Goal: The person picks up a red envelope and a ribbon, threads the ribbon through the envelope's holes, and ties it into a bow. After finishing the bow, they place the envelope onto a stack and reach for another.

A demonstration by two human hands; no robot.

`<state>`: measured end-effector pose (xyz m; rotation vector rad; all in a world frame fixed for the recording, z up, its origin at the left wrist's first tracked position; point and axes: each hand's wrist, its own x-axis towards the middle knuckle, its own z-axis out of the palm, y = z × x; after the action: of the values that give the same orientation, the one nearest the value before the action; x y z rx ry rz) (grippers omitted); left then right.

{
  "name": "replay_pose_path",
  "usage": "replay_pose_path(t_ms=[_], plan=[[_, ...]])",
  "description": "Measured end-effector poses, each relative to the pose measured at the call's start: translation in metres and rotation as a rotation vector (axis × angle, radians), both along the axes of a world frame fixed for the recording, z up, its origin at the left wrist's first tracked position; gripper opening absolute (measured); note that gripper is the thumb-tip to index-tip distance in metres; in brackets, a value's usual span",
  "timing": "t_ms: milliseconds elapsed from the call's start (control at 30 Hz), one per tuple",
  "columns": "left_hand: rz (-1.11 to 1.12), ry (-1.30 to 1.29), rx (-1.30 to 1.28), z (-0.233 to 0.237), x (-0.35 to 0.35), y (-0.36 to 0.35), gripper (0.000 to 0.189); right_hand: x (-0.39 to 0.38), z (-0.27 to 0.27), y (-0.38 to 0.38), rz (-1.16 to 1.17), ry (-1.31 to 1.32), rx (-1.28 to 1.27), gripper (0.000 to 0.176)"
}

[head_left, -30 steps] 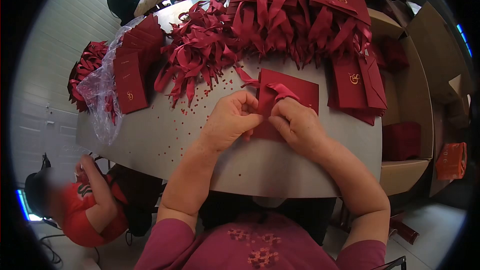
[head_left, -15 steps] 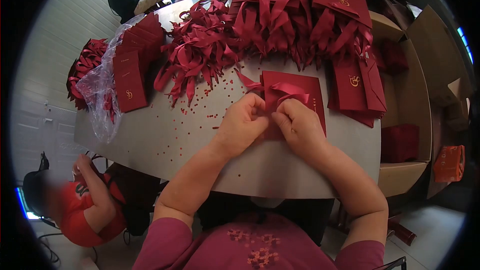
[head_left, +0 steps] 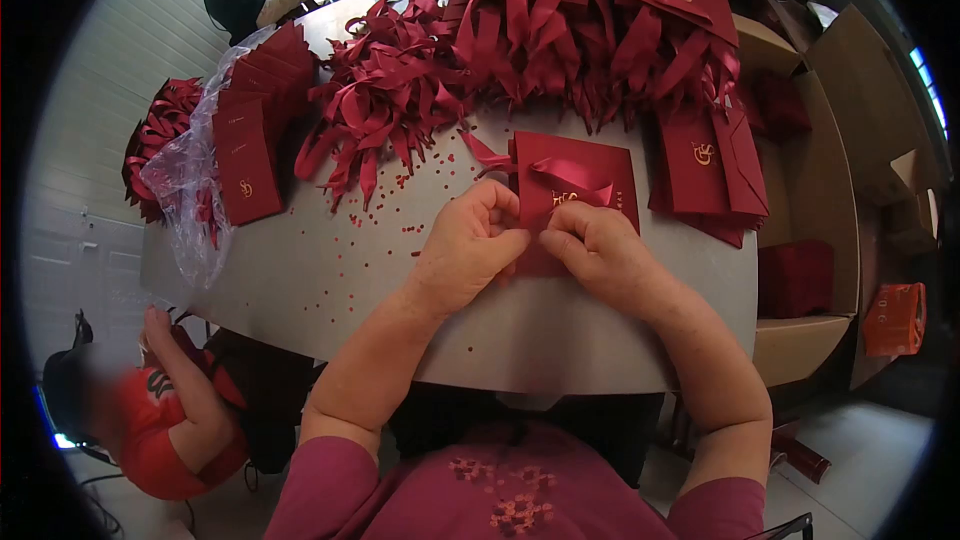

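A dark red paper gift bag (head_left: pixel 622 165) with gold lettering lies flat on the table in front of me. A red ribbon (head_left: pixel 568 178) loops across its face, and another ribbon end (head_left: pixel 484 150) sticks out past its upper left corner. My left hand (head_left: pixel 472 232) is at the bag's left edge, thumb and fingers pinched together. Over the bag's lower middle, my right hand (head_left: pixel 592 242) is also closed in a pinch, its fingertips close to the left ones. Whatever is between the fingers of either hand is hidden or too small to name.
Piled ribbons (head_left: pixel 385 90) and ribboned bags (head_left: pixel 545 20) line the table's far side. Stacked bags (head_left: pixel 700 165) lie right, more bags (head_left: pixel 248 160) left beside clear plastic (head_left: pixel 185 190). Small red discs dot the table (head_left: pixel 300 285). A cardboard box (head_left: pixel 800 345) stands right; a seated person (head_left: pixel 175 430) is left.
Both hands have shifted slightly; the right hand has drawn a little away from the ribbon loop, uncovering more gold lettering. The whole view has moved slightly.
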<state>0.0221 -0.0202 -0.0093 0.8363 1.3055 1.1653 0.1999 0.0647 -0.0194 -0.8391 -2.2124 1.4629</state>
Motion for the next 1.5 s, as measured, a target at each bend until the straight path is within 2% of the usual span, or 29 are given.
replay_pose_path(t_ms=[133, 233, 333, 400, 533, 600, 700, 733, 800, 867, 900, 933, 967, 1000, 1067, 1133, 1200, 1300, 1367, 1433, 1467, 1500], plan=[[-0.010, 0.037, 0.038, -0.002, 0.004, 0.000, 0.018, 0.000, -0.001, -0.001, -0.030, -0.014, 0.003, 0.021], [-0.051, 0.159, 0.036, -0.006, 0.005, -0.001, 0.023, -0.001, -0.002, -0.003, -0.069, -0.015, 0.010, 0.021], [0.025, 0.168, 0.179, -0.018, 0.012, -0.001, 0.020, -0.003, -0.004, -0.004, -0.101, -0.021, 0.021, 0.021], [0.035, 0.296, 0.230, -0.021, 0.013, -0.001, 0.022, -0.004, -0.006, -0.005, -0.113, -0.029, 0.030, 0.021], [0.038, 0.166, 0.192, -0.012, 0.009, 0.000, 0.023, -0.005, -0.009, -0.005, -0.153, 0.032, 0.014, 0.020], [-0.015, -0.025, 0.007, 0.001, 0.004, -0.002, 0.025, -0.005, -0.009, -0.005, -0.156, 0.038, 0.007, 0.020], [-0.004, 0.011, 0.052, -0.003, 0.006, -0.001, 0.023, -0.005, -0.007, -0.007, -0.158, 0.027, -0.016, 0.019], [-0.004, 0.011, 0.053, -0.004, 0.007, -0.001, 0.023, -0.006, -0.006, -0.009, -0.171, 0.022, 0.050, 0.019], [0.026, 0.176, 0.114, -0.005, 0.011, -0.002, 0.023, -0.008, -0.007, -0.014, -0.186, 0.017, 0.116, 0.020], [0.033, 0.225, 0.123, -0.009, 0.015, -0.003, 0.022, -0.014, -0.013, -0.022, -0.267, 0.084, 0.423, 0.011], [0.040, 0.273, 0.133, -0.010, 0.016, -0.004, 0.021, -0.014, -0.013, -0.022, -0.267, 0.086, 0.424, 0.011], [0.040, 0.274, 0.132, -0.009, 0.015, -0.004, 0.021, -0.015, -0.014, -0.022, -0.262, 0.075, 0.446, 0.010], [0.026, 0.168, 0.106, -0.008, 0.013, -0.004, 0.021, -0.015, -0.014, -0.021, -0.258, 0.064, 0.468, 0.009], [0.011, 0.060, 0.080, -0.007, 0.011, -0.004, 0.020, -0.014, -0.014, -0.019, -0.258, 0.063, 0.469, 0.009], [-0.003, 0.045, 0.044, -0.006, 0.003, -0.002, 0.020, -0.012, -0.012, -0.015, -0.266, 0.147, 0.241, 0.008], [-0.017, 0.025, 0.009, -0.004, -0.004, 0.002, 0.020, -0.011, -0.014, -0.012, -0.249, 0.176, 0.244, 0.009], [-0.186, 0.044, 0.034, -0.002, -0.008, 0.005, 0.021, -0.009, -0.017, -0.011, -0.226, 0.209, 0.245, 0.011], [-0.216, 0.026, -0.001, -0.004, -0.011, 0.007, 0.020, -0.009, -0.017, -0.009, -0.206, 0.233, 0.235, 0.009], [-0.235, 0.055, -0.017, -0.005, -0.013, 0.006, 0.018, -0.008, -0.006, -0.010, -0.192, 0.341, 0.234, 0.012], [-0.259, 0.077, -0.030, -0.006, -0.014, 0.006, 0.016, -0.003, 0.011, -0.004, -0.351, 0.374, 0.214, 0.019], [-0.232, 0.114, -0.017, -0.006, -0.013, 0.006, 0.013, 0.001, -0.002, 0.009, -0.450, 0.387, 0.342, 0.019], [-0.203, 0.152, -0.004, -0.007, -0.013, 0.006, 0.011, 0.003, 0.001, 0.015, -0.449, 0.382, 0.347, 0.019]])
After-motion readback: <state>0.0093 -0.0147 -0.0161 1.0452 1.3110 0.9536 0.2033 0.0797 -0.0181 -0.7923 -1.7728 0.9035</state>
